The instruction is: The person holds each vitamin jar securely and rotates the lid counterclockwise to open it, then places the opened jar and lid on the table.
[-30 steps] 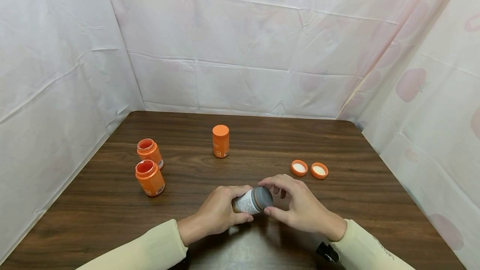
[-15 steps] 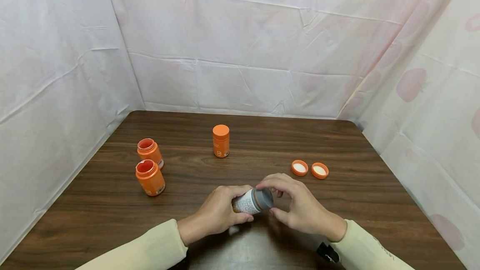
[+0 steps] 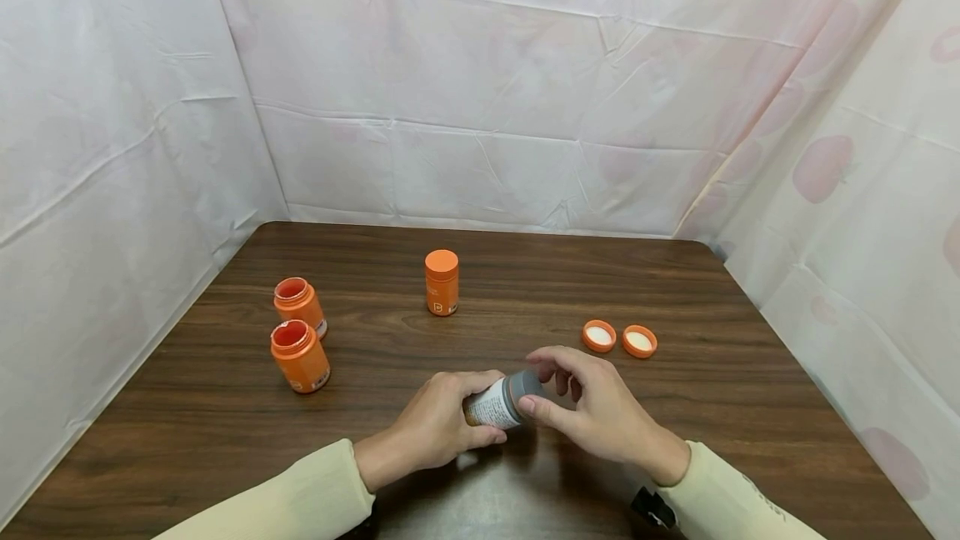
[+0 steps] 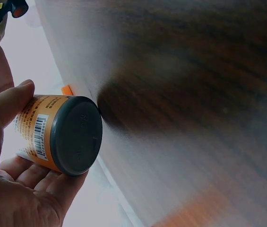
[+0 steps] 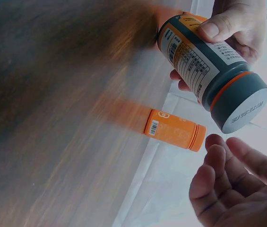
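My left hand (image 3: 438,423) grips a dark grey pill bottle (image 3: 491,408) by its body, tilted above the table with the cap end to the right. Its label is white and orange, and the left wrist view shows the dark base (image 4: 76,137). A grey screw cap (image 5: 241,104) is on the bottle, with an orange ring below it. Around the cap hovers my right hand (image 3: 600,411), fingers loosely bent. In the head view its thumb overlaps the cap; the right wrist view shows the fingertips (image 5: 237,146) just off it.
A capped orange bottle (image 3: 442,283) stands at the table's middle. Two uncapped orange bottles (image 3: 302,357) stand at the left. Two orange caps (image 3: 598,337) lie upside down at the right. White fabric (image 3: 480,90) hangs around the dark wood table (image 3: 225,457).
The right hand's fingers have come off the top of the cap and the hand has turned, its thumb now across the cap in the head view. The left hand and bottle stay still.
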### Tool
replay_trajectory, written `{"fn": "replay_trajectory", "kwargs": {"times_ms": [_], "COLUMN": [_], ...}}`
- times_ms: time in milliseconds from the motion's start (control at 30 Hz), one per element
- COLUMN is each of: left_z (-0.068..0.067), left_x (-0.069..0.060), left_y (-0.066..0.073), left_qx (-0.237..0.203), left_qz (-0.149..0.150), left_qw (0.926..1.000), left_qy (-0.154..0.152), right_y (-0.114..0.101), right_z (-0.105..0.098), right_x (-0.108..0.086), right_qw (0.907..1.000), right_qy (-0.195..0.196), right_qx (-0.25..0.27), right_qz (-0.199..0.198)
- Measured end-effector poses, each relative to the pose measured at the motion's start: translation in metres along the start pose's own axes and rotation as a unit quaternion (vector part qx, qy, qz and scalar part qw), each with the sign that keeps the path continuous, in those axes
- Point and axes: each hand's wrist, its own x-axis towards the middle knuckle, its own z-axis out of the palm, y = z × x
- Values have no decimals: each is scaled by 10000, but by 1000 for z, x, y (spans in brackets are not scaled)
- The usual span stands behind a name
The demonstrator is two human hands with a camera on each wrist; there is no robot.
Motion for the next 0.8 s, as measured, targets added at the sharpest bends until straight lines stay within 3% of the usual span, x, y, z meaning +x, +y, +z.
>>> {"fn": "replay_trajectory", "kwargs": {"times_ms": [267,800], "left_z": [1,0], "left_x": [0,0], "left_y": [-1,1], "left_qx": [-85,-147], "left_qz": [-43,-50], "left_qw": [10000,9999], "left_qy": [-18,-43], "right_y": [-3,-3], "right_z": [2,3], "right_x": [1,1], "right_qw": [9982,9984], "right_qy": [-129,-158], "right_qx": [102,45], "right_qz": [570,541]}}
